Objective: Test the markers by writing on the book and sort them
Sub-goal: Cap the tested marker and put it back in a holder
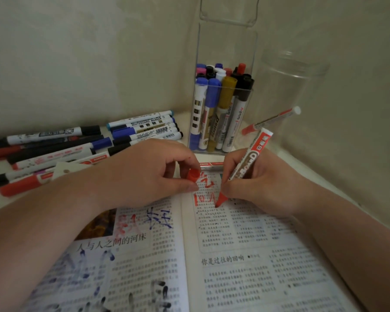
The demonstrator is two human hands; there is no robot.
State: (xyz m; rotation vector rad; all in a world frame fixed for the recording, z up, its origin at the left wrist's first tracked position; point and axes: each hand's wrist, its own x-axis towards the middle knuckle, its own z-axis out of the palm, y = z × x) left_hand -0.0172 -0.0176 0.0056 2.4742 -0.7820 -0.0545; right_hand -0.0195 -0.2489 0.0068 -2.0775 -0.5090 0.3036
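Over the book (234, 278), testing red marker (245, 163) gripped by right hand (263, 185), cap (193, 174) pinched by left hand (144, 172). Next: recap, then sort.

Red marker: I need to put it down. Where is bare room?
Free: open book pages below the left hand and right hand; a narrow table strip between right hand and wall. Crowded: loose markers left, clear holder behind.

right hand (252, 185) grips the red marker (245, 167), tip down on the open book (234, 255) beside red scrawl. left hand (149, 174) pinches the red cap (193, 175). loose markers (61, 152) lie on the counter (306, 174); a clear holder (223, 104) stands full.
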